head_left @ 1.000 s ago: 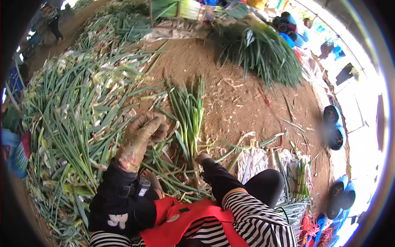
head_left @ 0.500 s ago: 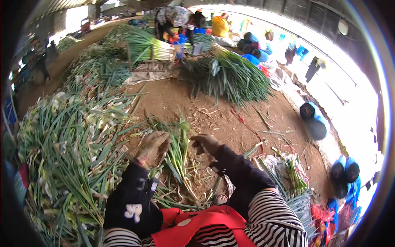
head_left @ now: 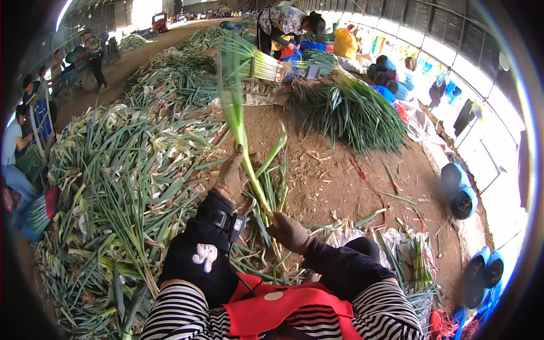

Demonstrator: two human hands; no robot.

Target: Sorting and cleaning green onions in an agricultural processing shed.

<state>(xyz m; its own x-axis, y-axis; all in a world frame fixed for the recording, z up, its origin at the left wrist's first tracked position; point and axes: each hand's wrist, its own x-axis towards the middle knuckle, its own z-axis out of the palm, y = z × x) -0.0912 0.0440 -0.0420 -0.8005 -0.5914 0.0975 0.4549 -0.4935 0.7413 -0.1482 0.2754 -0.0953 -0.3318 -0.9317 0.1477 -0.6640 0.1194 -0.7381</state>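
A long green onion (head_left: 247,161) stands slanted in front of me, its leafy top blurred and pointing away. My left hand (head_left: 231,177), in a dirty brown glove, is closed around its middle. My right hand (head_left: 289,233), gloved the same way, grips the pale lower end. One leaf (head_left: 274,151) splits off to the right of the stalk. Below and between the hands, several loose green onions (head_left: 279,190) lie on the soil, partly covered by the hands and the held stalk.
To the left spreads a big heap of leaves and peelings (head_left: 113,187). Ahead lie a large pile of green onions (head_left: 345,110) and a stacked bundle (head_left: 249,61), where a person (head_left: 283,25) bends over. Blue rolls (head_left: 458,190) and a small bundle (head_left: 420,260) lie on the right.
Both hands were apart above the loose onions; now they hold one long green onion, left hand higher, right hand at its lower end. The whole view has shifted slightly.
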